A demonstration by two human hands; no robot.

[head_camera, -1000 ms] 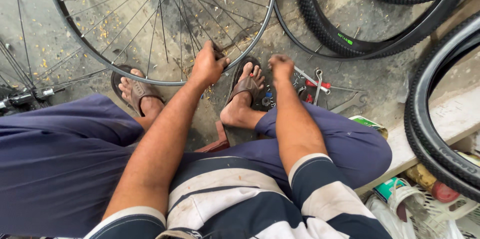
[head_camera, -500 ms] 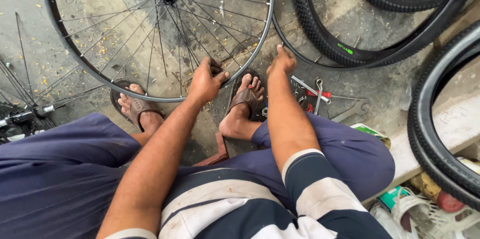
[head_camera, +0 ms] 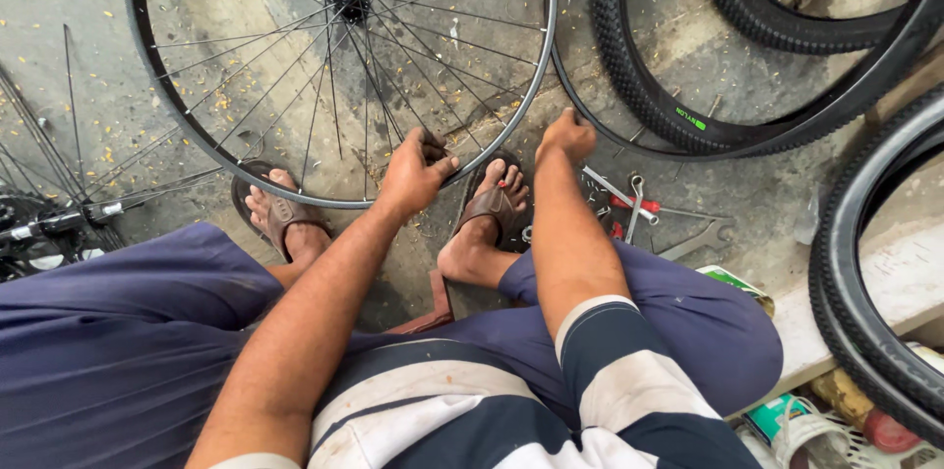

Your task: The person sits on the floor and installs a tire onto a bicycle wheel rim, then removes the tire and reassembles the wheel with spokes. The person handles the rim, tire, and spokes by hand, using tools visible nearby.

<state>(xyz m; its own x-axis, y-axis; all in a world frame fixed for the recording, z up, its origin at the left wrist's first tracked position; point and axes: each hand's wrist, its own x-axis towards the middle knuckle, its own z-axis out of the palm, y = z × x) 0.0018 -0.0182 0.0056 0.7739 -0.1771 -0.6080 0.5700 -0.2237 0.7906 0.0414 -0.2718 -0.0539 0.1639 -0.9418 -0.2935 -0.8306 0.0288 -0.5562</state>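
Head view looks straight down over my knees at a bare spoked wheel (head_camera: pixel 339 66) standing on the concrete floor (head_camera: pixel 59 7), its lower rim between my two sandalled feet. Starting at the far left, a second hub with loose spokes (head_camera: pixel 59 218) lies on the floor, mostly cut off by the frame edge, so I cannot say what it belongs to. Next comes my left hand (head_camera: pixel 413 172), its fingers curled tight at the bottom of the rim where a spoke meets it; something small seems pinched there, but the knuckles cover it and I cannot tell whether it is a tool or just the nipple. To do this well I judge I should keep the wheel braced by my feet, turn only a little at a time, and keep the rim from rolling. Further right, my right hand (head_camera: pixel 567 135) rests with fingers folded down at the outside of the rim, steadying it; whether it grips the rim or only presses the floor is hidden. Beyond it lie spanners and a red-handled tool (head_camera: pixel 634 202) on the floor, then black tyres (head_camera: pixel 678 120) leaning together. At the far right bottom, tins and a cup (head_camera: pixel 796 430) are partly cropped and hard to make out.
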